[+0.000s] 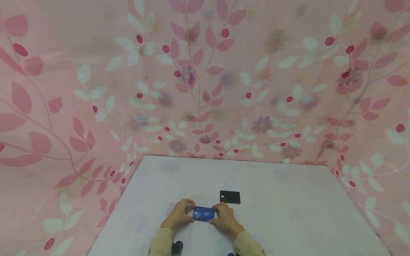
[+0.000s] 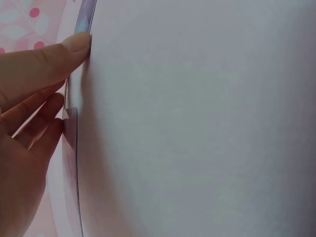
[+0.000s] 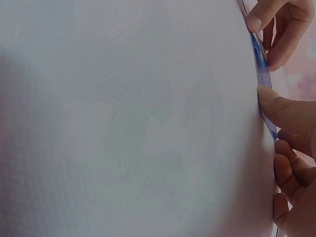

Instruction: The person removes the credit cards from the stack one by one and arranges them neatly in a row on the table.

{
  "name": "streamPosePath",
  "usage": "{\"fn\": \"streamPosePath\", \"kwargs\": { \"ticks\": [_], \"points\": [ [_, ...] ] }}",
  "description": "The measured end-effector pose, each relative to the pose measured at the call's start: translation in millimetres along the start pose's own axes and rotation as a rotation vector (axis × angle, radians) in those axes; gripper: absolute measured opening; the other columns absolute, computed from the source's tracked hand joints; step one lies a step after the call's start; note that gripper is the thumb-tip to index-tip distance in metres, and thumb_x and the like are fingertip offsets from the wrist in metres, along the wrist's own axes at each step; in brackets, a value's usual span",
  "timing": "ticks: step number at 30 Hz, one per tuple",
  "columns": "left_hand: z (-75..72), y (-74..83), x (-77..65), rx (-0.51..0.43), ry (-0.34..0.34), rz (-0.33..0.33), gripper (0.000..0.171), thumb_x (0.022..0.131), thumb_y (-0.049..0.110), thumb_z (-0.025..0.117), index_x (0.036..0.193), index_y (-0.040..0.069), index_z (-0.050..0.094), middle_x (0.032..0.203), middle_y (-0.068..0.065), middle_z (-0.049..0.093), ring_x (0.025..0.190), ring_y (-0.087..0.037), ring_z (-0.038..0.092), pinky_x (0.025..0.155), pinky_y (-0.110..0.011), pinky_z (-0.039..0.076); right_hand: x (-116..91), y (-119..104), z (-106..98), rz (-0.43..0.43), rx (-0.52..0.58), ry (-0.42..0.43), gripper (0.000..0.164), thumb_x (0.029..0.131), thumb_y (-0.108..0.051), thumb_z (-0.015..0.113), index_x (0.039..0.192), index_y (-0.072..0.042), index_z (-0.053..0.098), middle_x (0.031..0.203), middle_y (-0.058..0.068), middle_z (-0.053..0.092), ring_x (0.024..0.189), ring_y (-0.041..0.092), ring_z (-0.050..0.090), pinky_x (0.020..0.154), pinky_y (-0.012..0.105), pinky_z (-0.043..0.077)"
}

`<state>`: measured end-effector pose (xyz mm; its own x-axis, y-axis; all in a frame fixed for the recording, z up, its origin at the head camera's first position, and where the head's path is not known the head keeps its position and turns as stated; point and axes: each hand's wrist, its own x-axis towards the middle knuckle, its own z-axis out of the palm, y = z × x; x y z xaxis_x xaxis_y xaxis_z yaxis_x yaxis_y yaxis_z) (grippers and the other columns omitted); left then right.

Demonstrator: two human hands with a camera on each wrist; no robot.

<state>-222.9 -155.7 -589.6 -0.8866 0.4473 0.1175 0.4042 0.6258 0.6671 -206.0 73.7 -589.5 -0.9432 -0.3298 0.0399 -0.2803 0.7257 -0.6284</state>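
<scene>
A blue card [image 1: 203,214] marked "VIP", with a small chip at its left, lies flat at the table's near middle in the head view. My left hand [image 1: 178,215] holds its left end between thumb and index finger, at the near and far corners. My right hand [image 1: 225,217] grips the right end the same way. In the right wrist view both hands show at the card [image 3: 261,64], seen nearly edge-on. The left wrist view shows the left thumb [image 2: 74,47] on the card's edge. Just beyond the right hand lies a black card [image 1: 230,196], touched by neither hand.
The white table [image 1: 288,206] runs back to a pink curtain [image 1: 205,89] with leaves and flowers, which also hangs on both sides. A faint pinkish patch [image 1: 171,207] shows beside the left hand; I cannot tell what it is.
</scene>
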Motion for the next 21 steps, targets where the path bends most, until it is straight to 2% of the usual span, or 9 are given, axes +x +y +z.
{"fn": "streamPosePath", "kwargs": {
  "ticks": [6, 17, 21],
  "points": [
    [0.2, -2.5, -2.9, 0.029, 0.025, 0.047, 0.045, 0.059, 0.001, 0.081, 0.101, -0.007, 0.068, 0.107, -0.015, 0.063, 0.104, -0.037, 0.056, 0.092, -0.051, 0.044, -3.1, -1.9, 1.5, -0.014, -0.018, 0.015, 0.048, 0.069, -0.025, 0.08, 0.107, -0.002, 0.063, 0.102, 0.011, 0.057, 0.099, 0.032, 0.052, 0.081, 0.047, 0.038],
    [-0.6, -1.9, -8.5, -0.016, 0.042, 0.0, 0.046, 0.063, -0.007, 0.073, 0.108, -0.001, 0.066, 0.112, -0.015, 0.064, 0.108, -0.037, 0.057, 0.094, -0.049, 0.044, -7.7, -2.5, -2.6, -0.044, 0.016, 0.017, 0.048, 0.072, -0.025, 0.078, 0.11, -0.002, 0.062, 0.101, 0.005, 0.054, 0.096, 0.026, 0.051, 0.081, 0.041, 0.036],
    [1.1, -2.3, -9.9, -0.003, 0.077, 0.04, 0.043, 0.065, -0.012, 0.069, 0.106, -0.002, 0.066, 0.109, -0.015, 0.065, 0.105, -0.037, 0.059, 0.093, -0.049, 0.045, -8.2, -1.3, -1.8, -0.059, 0.024, 0.026, 0.047, 0.073, -0.024, 0.078, 0.11, -0.001, 0.062, 0.101, 0.006, 0.054, 0.096, 0.027, 0.051, 0.08, 0.04, 0.035]
  ]
}}
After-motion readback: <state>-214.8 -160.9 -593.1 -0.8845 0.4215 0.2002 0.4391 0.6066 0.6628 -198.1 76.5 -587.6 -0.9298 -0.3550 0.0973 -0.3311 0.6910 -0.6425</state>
